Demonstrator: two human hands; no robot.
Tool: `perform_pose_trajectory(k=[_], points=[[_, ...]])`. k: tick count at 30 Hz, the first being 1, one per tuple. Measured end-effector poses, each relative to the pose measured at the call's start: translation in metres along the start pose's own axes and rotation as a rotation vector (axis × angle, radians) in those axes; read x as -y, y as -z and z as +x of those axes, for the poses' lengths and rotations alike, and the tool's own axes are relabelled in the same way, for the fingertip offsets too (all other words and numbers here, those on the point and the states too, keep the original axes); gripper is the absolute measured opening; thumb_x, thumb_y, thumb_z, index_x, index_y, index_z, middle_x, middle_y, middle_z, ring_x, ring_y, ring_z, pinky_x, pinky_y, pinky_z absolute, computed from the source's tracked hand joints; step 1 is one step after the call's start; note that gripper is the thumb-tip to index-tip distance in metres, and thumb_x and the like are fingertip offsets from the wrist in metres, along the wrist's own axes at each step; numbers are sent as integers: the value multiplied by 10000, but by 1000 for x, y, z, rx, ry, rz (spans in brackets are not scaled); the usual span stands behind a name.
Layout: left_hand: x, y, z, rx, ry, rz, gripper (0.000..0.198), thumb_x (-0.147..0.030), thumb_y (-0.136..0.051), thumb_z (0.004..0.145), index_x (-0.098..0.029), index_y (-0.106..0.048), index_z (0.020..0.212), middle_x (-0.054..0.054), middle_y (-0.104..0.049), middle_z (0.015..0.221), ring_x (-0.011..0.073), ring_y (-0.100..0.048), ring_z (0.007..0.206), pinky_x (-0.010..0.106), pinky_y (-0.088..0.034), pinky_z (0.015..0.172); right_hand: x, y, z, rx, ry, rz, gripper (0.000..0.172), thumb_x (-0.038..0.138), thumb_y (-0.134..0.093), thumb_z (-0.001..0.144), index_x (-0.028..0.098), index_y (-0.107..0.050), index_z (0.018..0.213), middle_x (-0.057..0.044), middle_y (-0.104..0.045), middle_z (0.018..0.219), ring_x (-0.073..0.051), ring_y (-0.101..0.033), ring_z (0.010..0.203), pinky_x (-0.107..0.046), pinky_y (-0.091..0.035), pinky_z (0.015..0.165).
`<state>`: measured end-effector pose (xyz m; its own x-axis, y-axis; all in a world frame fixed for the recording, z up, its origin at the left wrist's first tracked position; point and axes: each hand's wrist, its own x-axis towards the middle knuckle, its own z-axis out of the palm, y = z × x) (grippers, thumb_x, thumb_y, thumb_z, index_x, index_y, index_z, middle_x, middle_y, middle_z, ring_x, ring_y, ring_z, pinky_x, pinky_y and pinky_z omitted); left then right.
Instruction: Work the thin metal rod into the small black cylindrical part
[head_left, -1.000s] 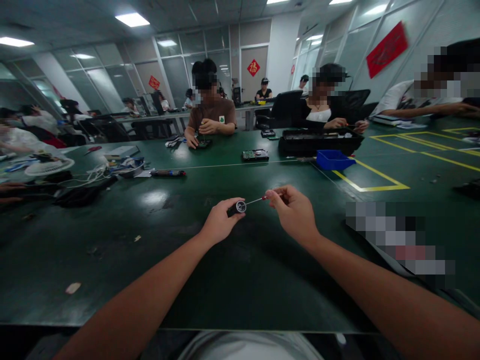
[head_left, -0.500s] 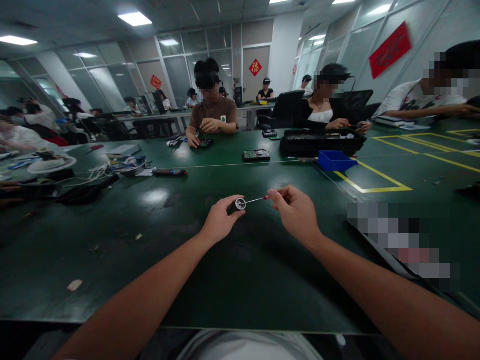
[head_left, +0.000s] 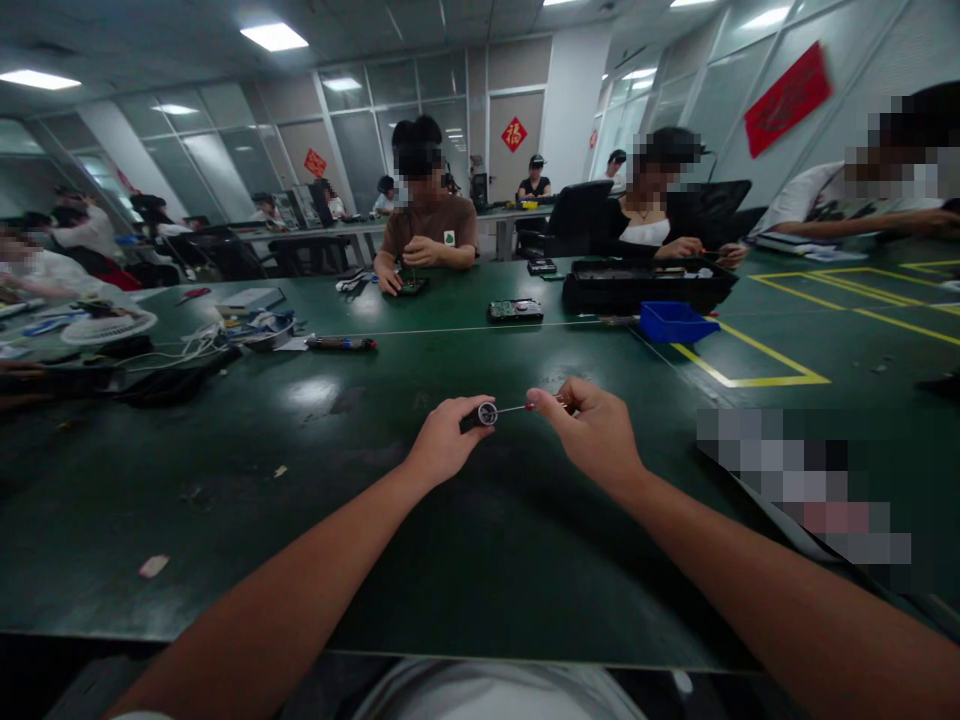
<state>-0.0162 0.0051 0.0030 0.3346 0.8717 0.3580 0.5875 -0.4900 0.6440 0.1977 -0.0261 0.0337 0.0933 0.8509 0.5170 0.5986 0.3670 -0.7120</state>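
Observation:
My left hand (head_left: 444, 440) is closed around a small black cylindrical part (head_left: 481, 414) with a silvery round end facing right. My right hand (head_left: 592, 430) pinches a thin screwdriver (head_left: 517, 407) with a red collar, and its metal tip reaches into the silvery end of the part. Both hands hover just above the dark green table (head_left: 465, 540), near its middle.
A blue bin (head_left: 670, 321), a black tray (head_left: 645, 281) and a circuit board (head_left: 513, 310) lie farther back. Cables and a white fan (head_left: 105, 326) sit at the left. Several other people work across the table. Yellow tape lines (head_left: 750, 380) mark the right side.
Both hands have stayed almost in place; the screwdriver's visible shaft looks a little shorter, with my right hand slightly closer to the part.

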Motion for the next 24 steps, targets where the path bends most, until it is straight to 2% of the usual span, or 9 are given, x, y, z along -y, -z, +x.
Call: perform_pose_trajectory(k=[3,7,9,14,16,19,21,24], points=[[1,0,0,11,-2,7,400,-163,-704,864,-251,-667,1253,51,-716,1208,242,-625,1144,425,-463,1022,1,0,-2,29,58,2,333,493,-653,880,237,-586,678,16,-581,578,-158,-523,533,-299,-372,529],[3,0,0,11,-17,1,391,-171,-698,868,-248,-670,1250,54,-718,1198,243,-624,1142,422,-460,1024,3,0,-3,117,166,66,130,355,-600,922,244,-666,927,-27,-720,809,-210,-670,746,-337,-487,681],[3,0,0,9,-12,5,390,-177,-694,870,-255,-668,1252,51,-717,1199,244,-624,1142,427,-458,1026,4,1,-3,146,169,48,134,335,-572,934,242,-668,939,-32,-731,832,-216,-685,772,-339,-493,691],[2,0,-1,22,-17,6,393,-172,-695,865,-263,-672,1247,48,-719,1196,245,-624,1131,430,-464,1014,5,3,-1,148,62,-16,363,476,-460,994,236,-692,850,4,-641,609,-179,-606,563,-306,-396,544],[2,-1,-1,19,-28,4,391,-167,-698,861,-259,-676,1240,47,-722,1181,243,-627,1118,424,-468,1005,5,2,0,149,51,-30,390,474,-445,998,233,-698,823,-5,-652,619,-184,-608,571,-308,-382,543],[3,-1,-1,12,-31,8,395,-169,-702,859,-257,-674,1244,47,-723,1176,244,-626,1116,422,-467,1002,4,0,-1,159,45,-5,293,410,-470,982,221,-687,1040,-31,-712,753,-198,-624,614,-320,-404,570],[3,-1,0,4,-24,13,408,-168,-705,856,-257,-671,1253,48,-722,1187,246,-623,1128,429,-461,1015,5,-1,-2,161,45,31,311,361,-472,969,213,-619,1200,-36,-711,787,-203,-624,630,-328,-421,592],[3,-1,0,5,-11,10,418,-158,-705,851,-264,-672,1253,47,-724,1190,246,-623,1137,435,-458,1029,6,-1,-3,179,45,73,277,334,-457,964,223,-605,1170,-26,-685,771,-205,-627,668,-335,-433,623]])
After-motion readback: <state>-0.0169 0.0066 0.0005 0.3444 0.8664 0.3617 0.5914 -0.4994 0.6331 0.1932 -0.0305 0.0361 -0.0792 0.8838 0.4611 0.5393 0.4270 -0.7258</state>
